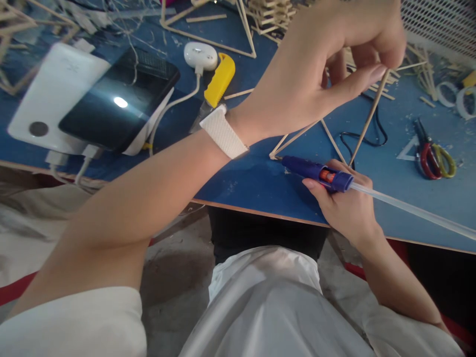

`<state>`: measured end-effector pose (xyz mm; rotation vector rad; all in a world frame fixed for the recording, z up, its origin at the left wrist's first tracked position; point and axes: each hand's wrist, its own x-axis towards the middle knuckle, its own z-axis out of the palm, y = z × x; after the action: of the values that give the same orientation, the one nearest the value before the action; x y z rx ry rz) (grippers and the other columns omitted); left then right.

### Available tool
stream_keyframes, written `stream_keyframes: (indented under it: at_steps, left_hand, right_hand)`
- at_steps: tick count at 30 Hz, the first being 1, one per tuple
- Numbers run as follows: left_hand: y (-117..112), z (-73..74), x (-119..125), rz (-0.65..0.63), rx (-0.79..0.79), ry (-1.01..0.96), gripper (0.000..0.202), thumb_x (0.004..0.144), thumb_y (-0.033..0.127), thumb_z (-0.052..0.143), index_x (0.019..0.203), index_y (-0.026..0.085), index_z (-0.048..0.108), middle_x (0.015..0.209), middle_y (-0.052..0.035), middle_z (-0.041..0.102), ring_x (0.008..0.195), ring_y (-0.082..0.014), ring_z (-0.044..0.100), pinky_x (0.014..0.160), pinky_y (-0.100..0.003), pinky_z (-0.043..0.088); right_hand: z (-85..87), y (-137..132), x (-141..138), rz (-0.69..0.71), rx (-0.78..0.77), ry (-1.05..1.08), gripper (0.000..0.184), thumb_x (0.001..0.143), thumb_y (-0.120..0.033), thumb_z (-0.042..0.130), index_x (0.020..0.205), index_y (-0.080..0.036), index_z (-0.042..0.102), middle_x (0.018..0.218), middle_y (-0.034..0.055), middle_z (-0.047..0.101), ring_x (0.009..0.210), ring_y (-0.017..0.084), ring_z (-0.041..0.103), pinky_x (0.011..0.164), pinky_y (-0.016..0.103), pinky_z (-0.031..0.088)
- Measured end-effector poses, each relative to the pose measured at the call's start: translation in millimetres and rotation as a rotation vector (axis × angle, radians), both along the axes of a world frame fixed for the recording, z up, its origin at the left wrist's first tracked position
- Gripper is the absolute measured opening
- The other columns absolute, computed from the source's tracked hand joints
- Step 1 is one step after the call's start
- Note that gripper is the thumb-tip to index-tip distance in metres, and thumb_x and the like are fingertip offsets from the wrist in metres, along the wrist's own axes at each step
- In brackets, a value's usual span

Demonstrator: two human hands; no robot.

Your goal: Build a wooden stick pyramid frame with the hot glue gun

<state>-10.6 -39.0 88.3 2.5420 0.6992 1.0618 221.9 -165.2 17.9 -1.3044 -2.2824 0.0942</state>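
My left hand [353, 54] reaches across and pinches the upper end of a thin wooden stick [368, 119] between thumb and fingers. That stick slants down to a corner near my right hand, where it meets another stick of a small wooden frame [295, 138]. My right hand [347, 203] is wrapped round a blue hot glue gun [312, 171], with a long clear glue stick [412, 206] out of its back. The gun's nozzle is at the frame's left corner; whether it touches is too small to tell. My left hand and wrist hide part of the frame.
On the blue table [241, 181] lie a yellow utility knife [220, 82], white earbud case [201, 55], black power bank [122, 99] and white power bank [55, 99] with cables. Scissors [435, 158] and tape rolls [464, 101] are at right. Wooden frames [211, 42] stand behind.
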Motion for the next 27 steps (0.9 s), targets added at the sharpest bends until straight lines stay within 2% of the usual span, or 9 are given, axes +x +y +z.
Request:
stream_keyframes:
  at_steps: [5, 11, 16, 23, 27]
  left_hand:
    - [-4.0, 5.7, 1.1, 0.027, -0.018, 0.015, 0.051, 0.123, 0.034, 0.037, 0.139, 0.004, 0.075, 0.118, 0.0042, 0.069, 0.111, 0.0026, 0.072, 0.09, -0.013, 0.054]
    - [-4.9, 4.9, -0.5, 0.033, 0.005, 0.049, 0.054, 0.123, 0.035, 0.034, 0.139, 0.002, 0.073, 0.118, 0.0037, 0.068, 0.11, 0.0037, 0.07, 0.092, -0.014, 0.054]
    - [-5.3, 5.3, -1.3, 0.015, -0.017, 0.052, 0.052, 0.124, 0.033, 0.034, 0.141, 0.003, 0.074, 0.119, 0.0042, 0.068, 0.109, 0.0043, 0.068, 0.093, -0.014, 0.053]
    - [-3.5, 7.0, -2.4, 0.025, 0.023, 0.094, 0.057, 0.124, 0.04, 0.03, 0.141, 0.006, 0.071, 0.122, 0.0041, 0.066, 0.117, 0.0014, 0.072, 0.097, -0.019, 0.056]
    - [-5.1, 8.0, -2.7, 0.033, 0.045, 0.121, 0.059, 0.123, 0.04, 0.026, 0.141, 0.005, 0.071, 0.123, 0.0042, 0.065, 0.118, 0.003, 0.07, 0.097, -0.017, 0.054]
  right_hand:
    - [-0.8, 2.1, -1.4, 0.029, 0.035, 0.017, 0.048, 0.119, -0.067, 0.07, 0.094, -0.027, 0.061, 0.086, 0.0044, 0.074, 0.074, 0.025, 0.073, 0.063, 0.04, 0.044]
    - [-0.4, 2.4, -1.0, -0.002, 0.01, 0.021, 0.053, 0.117, -0.074, 0.067, 0.094, -0.027, 0.064, 0.084, 0.0048, 0.073, 0.07, 0.027, 0.073, 0.062, 0.041, 0.045]
    - [-1.6, 2.3, 0.1, 0.005, 0.012, 0.037, 0.047, 0.116, -0.07, 0.073, 0.098, -0.026, 0.067, 0.087, 0.0046, 0.076, 0.073, 0.026, 0.075, 0.063, 0.04, 0.047]
    - [-2.5, 3.4, 0.9, 0.0, 0.009, 0.031, 0.048, 0.116, -0.069, 0.074, 0.096, -0.027, 0.065, 0.082, 0.0028, 0.071, 0.068, 0.024, 0.07, 0.061, 0.04, 0.043]
    - [-3.3, 3.8, 1.6, -0.004, 0.006, 0.042, 0.048, 0.116, -0.069, 0.074, 0.096, -0.026, 0.065, 0.082, 0.003, 0.071, 0.066, 0.024, 0.068, 0.061, 0.04, 0.044]
